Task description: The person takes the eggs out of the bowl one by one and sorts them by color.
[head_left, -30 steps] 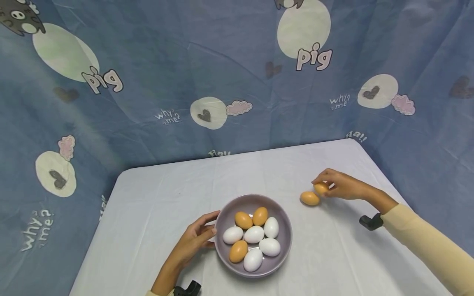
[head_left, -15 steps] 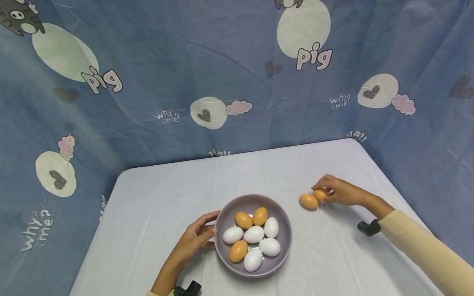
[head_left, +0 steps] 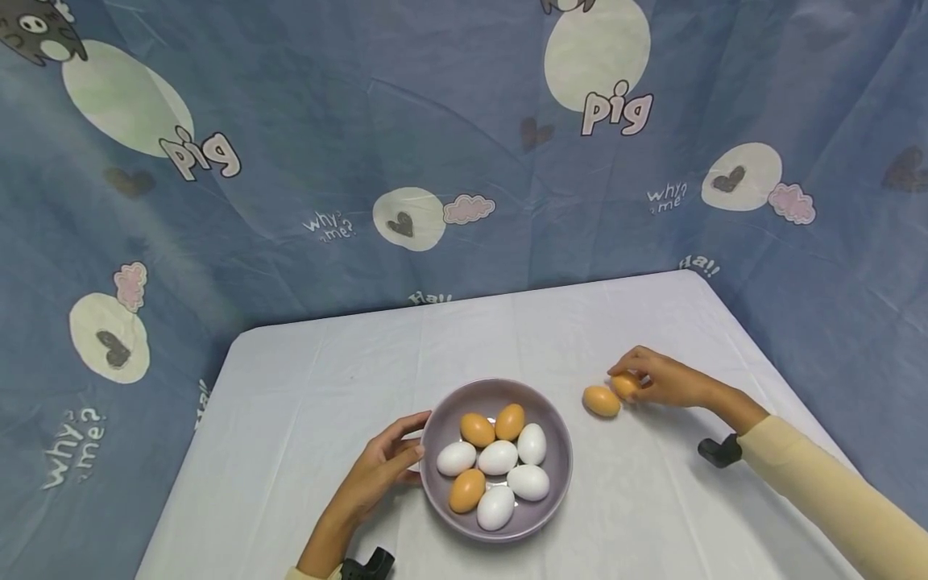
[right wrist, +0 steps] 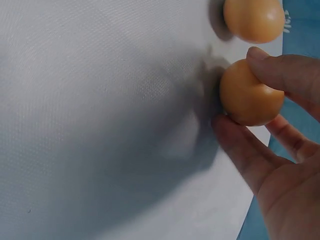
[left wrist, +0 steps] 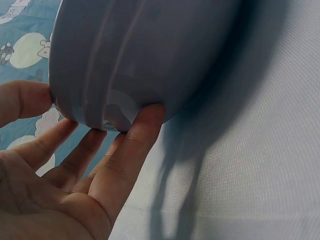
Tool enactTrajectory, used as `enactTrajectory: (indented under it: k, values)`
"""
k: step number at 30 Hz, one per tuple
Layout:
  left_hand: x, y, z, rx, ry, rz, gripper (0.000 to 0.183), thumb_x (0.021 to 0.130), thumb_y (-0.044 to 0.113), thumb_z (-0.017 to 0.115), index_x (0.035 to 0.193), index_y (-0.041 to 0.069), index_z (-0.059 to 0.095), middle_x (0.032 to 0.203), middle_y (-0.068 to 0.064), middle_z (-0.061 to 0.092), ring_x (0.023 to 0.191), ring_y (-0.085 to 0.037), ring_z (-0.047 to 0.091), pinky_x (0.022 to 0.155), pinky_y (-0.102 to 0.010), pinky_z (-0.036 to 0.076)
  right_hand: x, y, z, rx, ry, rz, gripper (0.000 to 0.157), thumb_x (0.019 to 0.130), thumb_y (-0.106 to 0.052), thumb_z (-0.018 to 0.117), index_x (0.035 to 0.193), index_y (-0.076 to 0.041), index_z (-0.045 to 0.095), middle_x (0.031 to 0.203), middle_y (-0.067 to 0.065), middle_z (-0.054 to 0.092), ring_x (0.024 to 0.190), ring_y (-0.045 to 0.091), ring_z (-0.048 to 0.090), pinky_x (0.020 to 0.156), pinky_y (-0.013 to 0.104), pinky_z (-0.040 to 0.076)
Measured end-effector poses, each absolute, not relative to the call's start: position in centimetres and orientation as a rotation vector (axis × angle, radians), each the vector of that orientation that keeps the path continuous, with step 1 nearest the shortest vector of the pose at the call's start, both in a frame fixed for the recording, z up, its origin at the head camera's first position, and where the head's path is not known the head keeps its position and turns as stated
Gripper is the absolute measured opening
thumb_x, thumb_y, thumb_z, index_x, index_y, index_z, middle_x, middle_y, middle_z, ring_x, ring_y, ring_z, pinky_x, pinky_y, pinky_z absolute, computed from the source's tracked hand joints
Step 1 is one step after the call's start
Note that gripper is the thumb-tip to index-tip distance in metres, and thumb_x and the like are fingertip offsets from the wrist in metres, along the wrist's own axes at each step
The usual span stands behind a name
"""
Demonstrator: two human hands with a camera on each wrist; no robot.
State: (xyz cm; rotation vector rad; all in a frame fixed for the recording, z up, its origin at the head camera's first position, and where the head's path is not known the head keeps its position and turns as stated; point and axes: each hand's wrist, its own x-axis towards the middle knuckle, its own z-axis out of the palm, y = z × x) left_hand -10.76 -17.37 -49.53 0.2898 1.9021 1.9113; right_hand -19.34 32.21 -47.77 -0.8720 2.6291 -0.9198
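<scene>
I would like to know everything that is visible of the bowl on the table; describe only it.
The bowl is round, greyish mauve and glossy, perhaps ceramic or plastic. Its rim looks smooth; in the left wrist view, pale lines run around its outer side. It appears to stand upright on the white-covered table, near the front. Inside lie five white eggs and three orange-brown ones. The left hand touches its outside with fingers and thumb. Its underside is hidden.
</scene>
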Motion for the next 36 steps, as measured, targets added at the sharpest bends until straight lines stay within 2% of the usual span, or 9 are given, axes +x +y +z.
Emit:
enactTrajectory:
  k: [4, 8, 16, 20, 25, 30, 36]
  values:
    - [-10.8, -17.4, -49.6, 0.293, 1.899, 1.913, 0.054, 0.101, 0.011, 0.057, 0.151, 0.005, 0.038, 0.151, -0.028, 0.042, 0.124, -0.029, 0.061, 0.081, -0.040, 0.062, -19.3, 32.2, -47.5, -0.891, 2.634, -0.888, 0.046, 0.084, -0.006, 0.078, 0.126, 0.001, 0.064, 0.121, 0.016, 0.059, 0.107, 0.027, 0.060, 0.087, 0.040, 0.058]
    - [-10.8, -17.5, -49.6, 0.300, 1.895, 1.917, 0.054, 0.101, 0.012, 0.057, 0.151, 0.004, 0.038, 0.150, -0.029, 0.043, 0.125, -0.030, 0.061, 0.082, -0.040, 0.062, -19.1, 32.1, -47.0, -0.911, 2.627, -0.867, 0.047, 0.083, -0.003, 0.077, 0.128, 0.003, 0.063, 0.123, 0.018, 0.059, 0.108, 0.031, 0.060, 0.090, 0.046, 0.057]
    - [-10.9, -17.6, -49.7, 0.307, 1.904, 1.911, 0.055, 0.101, 0.012, 0.057, 0.151, 0.003, 0.037, 0.149, -0.031, 0.044, 0.124, -0.030, 0.062, 0.083, -0.041, 0.062, -19.1, 32.1, -44.7, -0.808, 2.645, -0.832, 0.055, 0.083, 0.000, 0.076, 0.134, 0.003, 0.057, 0.130, 0.025, 0.053, 0.114, 0.047, 0.060, 0.087, 0.056, 0.057]
    - [-11.0, -17.7, -49.6, 0.329, 1.914, 1.911, 0.055, 0.101, 0.012, 0.057, 0.151, 0.001, 0.036, 0.148, -0.033, 0.044, 0.123, -0.029, 0.062, 0.082, -0.039, 0.062, -19.5, 31.5, -42.7, -0.821, 2.683, -0.822, 0.056, 0.083, 0.001, 0.077, 0.135, 0.002, 0.056, 0.131, 0.025, 0.053, 0.114, 0.049, 0.059, 0.082, 0.050, 0.059]
    - [-11.0, -17.8, -49.6, 0.348, 1.925, 1.907, 0.056, 0.101, 0.012, 0.058, 0.151, -0.001, 0.036, 0.148, -0.035, 0.042, 0.123, -0.032, 0.062, 0.081, -0.038, 0.062, -19.8, 29.6, -40.5, -0.868, 2.690, -0.820, 0.055, 0.083, -0.001, 0.077, 0.134, -0.002, 0.058, 0.132, 0.020, 0.055, 0.115, 0.041, 0.059, 0.082, 0.043, 0.061]
    - [-10.9, -17.8, -49.7, 0.343, 1.930, 1.910, 0.056, 0.101, 0.012, 0.058, 0.151, 0.000, 0.036, 0.148, -0.034, 0.043, 0.125, -0.036, 0.060, 0.081, -0.038, 0.062, -20.1, 26.5, -39.1, -0.921, 2.640, -0.816, 0.054, 0.085, -0.007, 0.077, 0.135, -0.006, 0.058, 0.135, 0.015, 0.056, 0.117, 0.034, 0.059, 0.084, 0.039, 0.061]
    - [-10.9, -17.7, -49.9, 0.349, 1.928, 1.909, 0.055, 0.101, 0.011, 0.057, 0.151, 0.001, 0.037, 0.150, -0.033, 0.041, 0.125, -0.038, 0.059, 0.082, -0.039, 0.062, -19.9, 22.1, -38.3, -1.059, 2.516, -0.816, 0.051, 0.089, -0.013, 0.076, 0.136, -0.011, 0.057, 0.135, 0.010, 0.056, 0.118, 0.028, 0.061, 0.086, 0.028, 0.060]
